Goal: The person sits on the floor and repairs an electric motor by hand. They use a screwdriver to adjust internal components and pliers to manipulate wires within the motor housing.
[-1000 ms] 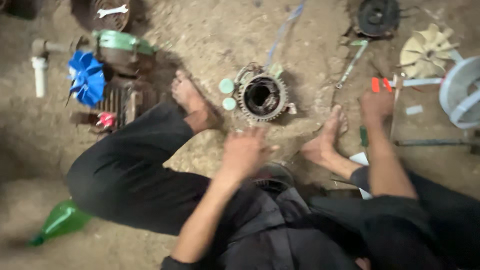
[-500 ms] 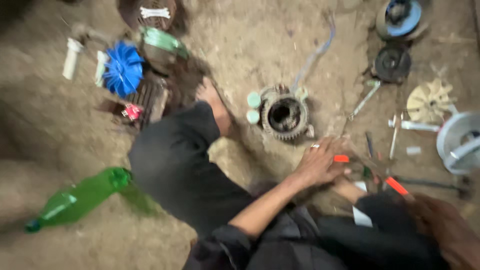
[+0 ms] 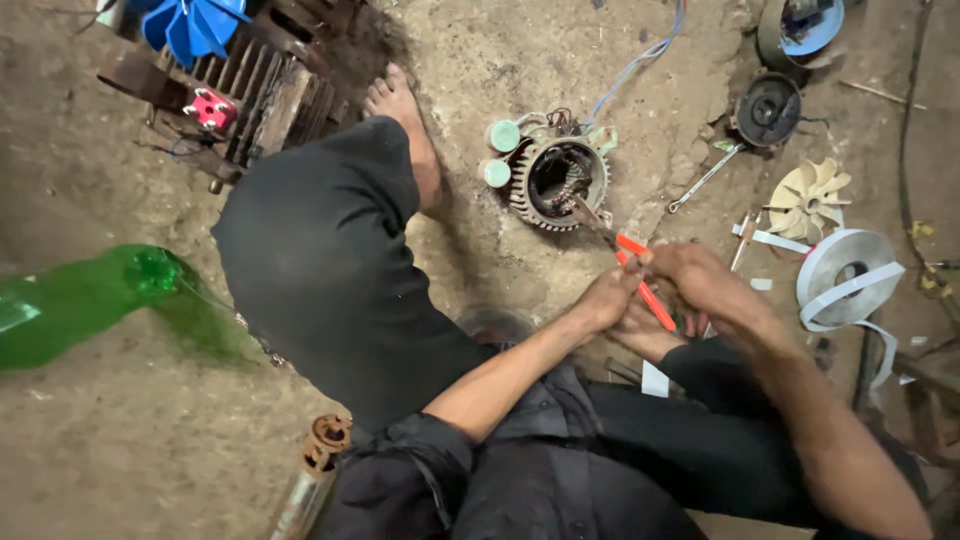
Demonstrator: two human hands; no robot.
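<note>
Dirt floor (image 3: 120,440); red-handled pliers (image 3: 640,275) between both hands (image 3: 665,290).

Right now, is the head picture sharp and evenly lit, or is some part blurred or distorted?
Head view: soft, even light without glare; the motor stator is fairly sharp, the green bottle at the left edge is smeared, both hands, left hand and right hand, on the red-handled pliers, are slightly blurred; the wide lens bends the edges.

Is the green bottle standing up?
No, the green bottle lies on its side on the dirt floor, left of the person's knee.
</note>
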